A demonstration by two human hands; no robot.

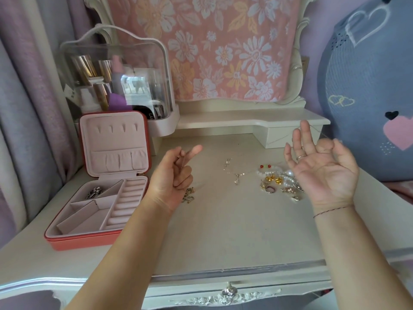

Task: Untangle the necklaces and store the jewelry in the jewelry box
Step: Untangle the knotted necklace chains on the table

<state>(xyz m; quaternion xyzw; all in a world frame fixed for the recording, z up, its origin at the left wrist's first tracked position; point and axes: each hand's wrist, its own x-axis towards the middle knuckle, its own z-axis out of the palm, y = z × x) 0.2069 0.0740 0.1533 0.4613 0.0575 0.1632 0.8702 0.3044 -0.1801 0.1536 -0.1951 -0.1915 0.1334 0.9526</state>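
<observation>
Silver necklace (232, 172) lay loose on the tabletop (223, 231), a heap (278, 181) of pearls, gold earrings and rings just right of it, a gold chain (188, 194) under the left hand (176, 171). Left grip curled, thumb on forefinger, whether pinching a chain could not be told; right hand (324, 168) palm up, grip spread apart. Open jewelry box (67, 239) stood far left, a silver piece (95, 193) in its back-left compartment.
</observation>
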